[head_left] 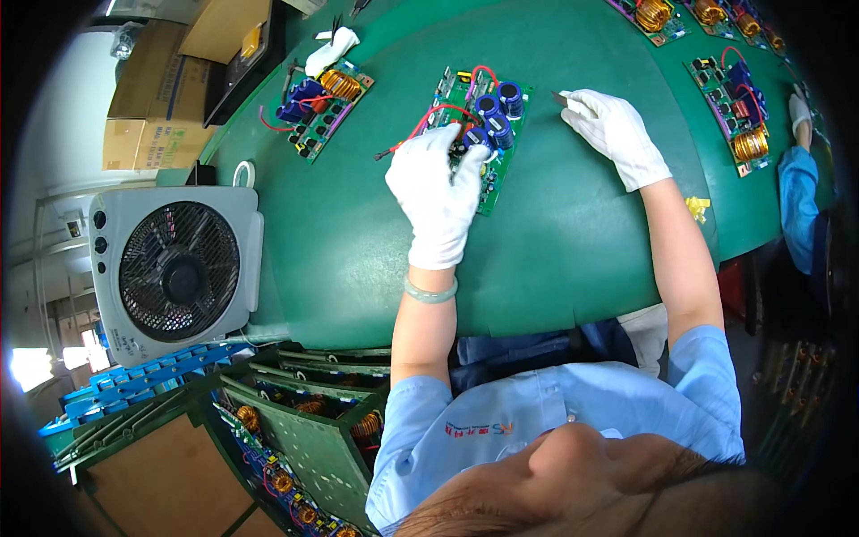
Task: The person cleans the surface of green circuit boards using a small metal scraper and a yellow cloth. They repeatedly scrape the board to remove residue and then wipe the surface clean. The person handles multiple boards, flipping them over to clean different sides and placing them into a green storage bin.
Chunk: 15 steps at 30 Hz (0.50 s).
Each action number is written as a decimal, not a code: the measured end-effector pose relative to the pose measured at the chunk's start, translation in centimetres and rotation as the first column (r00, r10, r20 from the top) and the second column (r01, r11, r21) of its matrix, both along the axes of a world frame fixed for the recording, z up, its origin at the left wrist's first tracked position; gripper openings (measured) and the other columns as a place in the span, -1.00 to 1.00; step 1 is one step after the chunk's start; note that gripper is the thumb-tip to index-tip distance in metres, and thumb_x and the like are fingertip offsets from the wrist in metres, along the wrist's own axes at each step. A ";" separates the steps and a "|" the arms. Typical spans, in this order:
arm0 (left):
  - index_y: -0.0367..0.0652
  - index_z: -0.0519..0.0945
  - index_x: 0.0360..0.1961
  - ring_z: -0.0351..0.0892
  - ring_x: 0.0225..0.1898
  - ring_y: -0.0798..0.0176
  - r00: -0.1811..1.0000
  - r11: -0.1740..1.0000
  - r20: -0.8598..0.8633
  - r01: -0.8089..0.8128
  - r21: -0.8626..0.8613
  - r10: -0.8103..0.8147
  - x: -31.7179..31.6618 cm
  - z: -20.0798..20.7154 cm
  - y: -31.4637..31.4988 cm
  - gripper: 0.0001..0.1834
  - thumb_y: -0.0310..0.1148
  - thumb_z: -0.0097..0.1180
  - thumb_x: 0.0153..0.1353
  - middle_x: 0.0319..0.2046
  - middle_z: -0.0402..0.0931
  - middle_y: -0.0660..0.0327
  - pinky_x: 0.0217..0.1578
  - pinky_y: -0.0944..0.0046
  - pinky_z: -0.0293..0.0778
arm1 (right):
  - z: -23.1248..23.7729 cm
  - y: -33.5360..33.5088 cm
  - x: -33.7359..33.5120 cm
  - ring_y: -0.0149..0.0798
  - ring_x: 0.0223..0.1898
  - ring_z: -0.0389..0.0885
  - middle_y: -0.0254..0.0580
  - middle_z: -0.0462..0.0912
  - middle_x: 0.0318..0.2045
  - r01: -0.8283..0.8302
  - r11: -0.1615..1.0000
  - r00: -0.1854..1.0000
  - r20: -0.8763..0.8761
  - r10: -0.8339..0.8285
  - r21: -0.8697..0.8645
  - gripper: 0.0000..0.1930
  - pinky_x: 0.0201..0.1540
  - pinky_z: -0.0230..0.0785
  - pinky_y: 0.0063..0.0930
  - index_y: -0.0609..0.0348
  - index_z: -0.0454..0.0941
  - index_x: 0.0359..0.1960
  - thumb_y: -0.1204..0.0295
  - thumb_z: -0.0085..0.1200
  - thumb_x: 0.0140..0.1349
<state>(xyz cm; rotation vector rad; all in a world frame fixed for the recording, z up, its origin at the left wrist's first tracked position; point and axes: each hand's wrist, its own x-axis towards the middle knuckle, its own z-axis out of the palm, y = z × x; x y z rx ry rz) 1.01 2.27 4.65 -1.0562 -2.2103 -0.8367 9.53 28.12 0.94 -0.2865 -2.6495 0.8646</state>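
Head view: your left white-gloved hand [434, 197] is over a green rectangular circuit board [504, 163], which lies under its fingertips. Thumb and fingers spread; can't tell if they clamp anything. Dark-blue cylindrical capacitors [489, 106] stand just beyond your left thumb. Your right white-gloved hand [610, 132], clear of the board, pinches a thin dark piece [559, 98]. Second green board [324, 116] sits well left of your left fingers.
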 end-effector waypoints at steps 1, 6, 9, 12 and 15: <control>-0.16 0.69 -0.22 0.63 -0.24 0.06 0.998 1.000 -0.066 -0.017 -0.004 0.017 0.2 0.0 0.7 -0.56 -0.19 0.51 -0.14 -0.28 0.68 0.14 -0.12 0.09 0.51 | 0.1 -0.1 0.0 0.07 -0.25 0.60 -0.13 0.67 -0.29 -0.001 1.000 1.000 -0.003 0.001 -0.004 -0.79 -0.22 0.44 -0.18 0.08 0.61 -0.18 0.25 0.16 0.28; -0.13 0.68 -0.30 0.59 -0.33 0.09 0.985 0.986 -0.123 -0.133 -0.104 0.120 0.3 -0.8 2.0 -0.51 -0.03 0.50 -0.19 -0.41 0.64 0.22 -0.24 0.09 0.44 | -0.1 -0.4 -0.7 0.08 -0.25 0.61 -0.12 0.68 -0.29 0.001 0.999 1.000 -0.028 0.000 0.036 -0.77 -0.21 0.45 -0.16 0.05 0.62 -0.17 0.21 0.14 0.28; -0.09 0.66 -0.36 0.56 -0.36 0.10 0.980 0.985 -0.156 -0.142 -0.103 0.125 0.3 -1.1 2.3 -0.54 -0.02 0.50 -0.20 -0.49 0.59 0.25 -0.30 0.08 0.39 | 0.0 -0.4 -0.7 0.08 -0.23 0.62 -0.12 0.69 -0.28 0.001 0.998 1.000 -0.023 0.000 0.058 -0.76 -0.19 0.46 -0.15 0.04 0.62 -0.15 0.19 0.14 0.29; -0.08 0.65 -0.39 0.55 -0.37 0.07 0.975 0.988 -0.198 -0.121 -0.100 0.100 0.9 -0.5 1.9 -0.57 -0.04 0.49 -0.19 -0.54 0.55 0.25 -0.31 0.06 0.37 | -0.3 0.1 -0.8 0.08 -0.18 0.64 -0.12 0.70 -0.23 -0.020 0.997 1.000 0.006 0.020 0.077 -0.72 -0.14 0.49 -0.14 -0.02 0.63 -0.09 0.15 0.13 0.27; -0.07 0.68 -0.41 0.57 -0.35 0.05 0.995 0.961 -0.088 -0.069 -0.269 0.047 1.9 0.6 0.4 -0.60 -0.04 0.46 -0.20 -0.53 0.58 0.19 -0.28 0.05 0.44 | -0.8 0.2 -1.1 0.07 -0.12 0.65 -0.12 0.71 -0.16 0.027 0.998 0.998 0.060 -0.030 0.059 -0.68 -0.08 0.50 -0.17 -0.05 0.64 -0.05 0.12 0.13 0.25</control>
